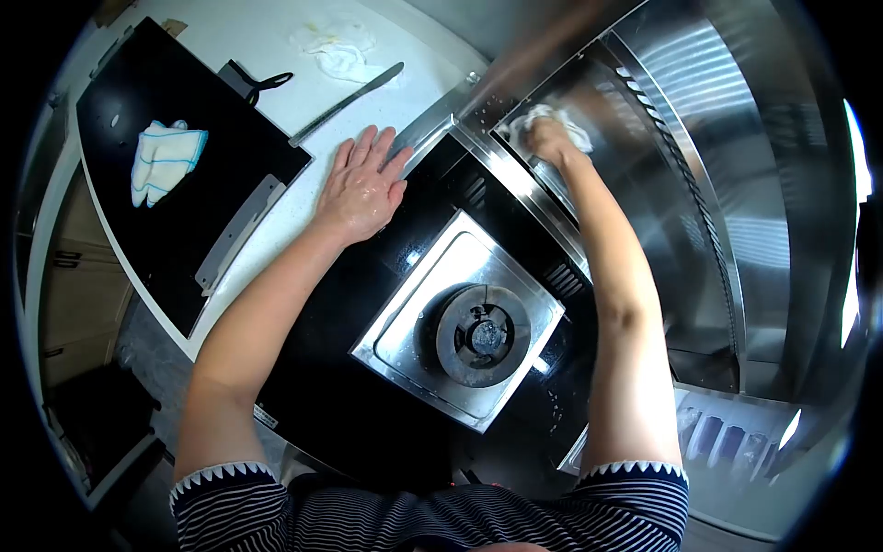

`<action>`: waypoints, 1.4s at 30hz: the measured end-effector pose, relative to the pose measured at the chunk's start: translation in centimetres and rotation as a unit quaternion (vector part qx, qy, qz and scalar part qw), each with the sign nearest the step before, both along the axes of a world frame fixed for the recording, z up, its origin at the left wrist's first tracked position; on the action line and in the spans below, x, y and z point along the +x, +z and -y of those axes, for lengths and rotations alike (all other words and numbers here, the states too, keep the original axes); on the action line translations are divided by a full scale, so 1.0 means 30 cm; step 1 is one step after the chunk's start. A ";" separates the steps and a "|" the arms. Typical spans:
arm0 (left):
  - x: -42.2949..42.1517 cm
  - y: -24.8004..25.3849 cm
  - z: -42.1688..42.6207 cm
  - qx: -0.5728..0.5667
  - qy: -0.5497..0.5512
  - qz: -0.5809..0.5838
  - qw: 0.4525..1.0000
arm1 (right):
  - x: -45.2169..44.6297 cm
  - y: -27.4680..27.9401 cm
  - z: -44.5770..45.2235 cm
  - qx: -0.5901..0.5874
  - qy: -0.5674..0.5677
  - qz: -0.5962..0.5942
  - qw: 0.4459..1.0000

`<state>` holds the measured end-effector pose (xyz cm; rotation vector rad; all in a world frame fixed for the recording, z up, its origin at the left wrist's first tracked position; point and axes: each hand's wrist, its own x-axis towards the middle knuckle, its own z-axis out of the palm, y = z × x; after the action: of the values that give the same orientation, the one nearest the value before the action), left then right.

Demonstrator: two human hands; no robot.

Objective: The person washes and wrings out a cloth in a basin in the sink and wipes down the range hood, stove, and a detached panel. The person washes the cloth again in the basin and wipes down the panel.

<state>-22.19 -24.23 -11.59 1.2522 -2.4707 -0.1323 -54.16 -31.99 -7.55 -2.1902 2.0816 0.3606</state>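
My left hand (361,189) lies flat with its fingers stretched out, at the border of the white countertop (285,207) and the black stove top (317,304). Water drops show on its back. Up at the right, my right hand (549,140) is closed on a white cloth (579,138), pressed against the inner face of a stainless steel range hood (635,166). Part of the cloth is hidden under the fingers. Between my arms sits a square metal burner tray (414,322) with a round burner (485,336) in it.
A black panel (120,74) on the left counter carries a folded white cloth with blue edging (168,161). Near it are a long metal strip (349,103), a black bracket-like piece (262,85) and a crumpled white cloth (342,60). A ridged tray (727,446) is at lower right.
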 end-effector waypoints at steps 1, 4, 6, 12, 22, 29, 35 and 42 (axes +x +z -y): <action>0.001 0.004 0.000 0.000 0.000 -0.002 1.000 | -0.008 0.023 -0.024 -0.098 -0.075 0.059 0.991; 0.001 0.004 -0.004 0.001 0.004 -0.004 1.000 | 0.071 0.294 -0.093 -0.267 -0.138 0.207 0.931; -0.005 0.003 -0.004 -0.004 0.005 0.000 1.000 | 0.112 0.325 -0.076 -0.380 -0.098 0.113 0.913; -0.007 0.010 -0.008 -0.005 -0.001 0.000 1.000 | 0.057 0.184 -0.028 -0.220 -0.088 0.101 0.966; -0.010 0.011 -0.005 -0.001 0.009 0.006 1.000 | 0.015 0.307 -0.171 -0.364 -0.261 0.367 0.815; -0.008 0.000 -0.007 -0.011 -0.001 0.003 1.000 | -0.458 0.222 -0.673 -0.458 -0.327 0.469 0.681; -0.009 0.013 -0.003 -0.011 0.002 -0.002 1.000 | -0.194 0.245 -0.408 -0.423 -0.349 0.365 0.753; 0.003 0.002 0.002 -0.006 -0.007 -0.008 1.000 | 0.049 0.026 0.000 -0.125 0.003 0.032 0.992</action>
<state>-22.11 -24.29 -11.54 1.2238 -2.4633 -0.1306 -52.70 -31.98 -6.76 -2.3064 2.1896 0.0289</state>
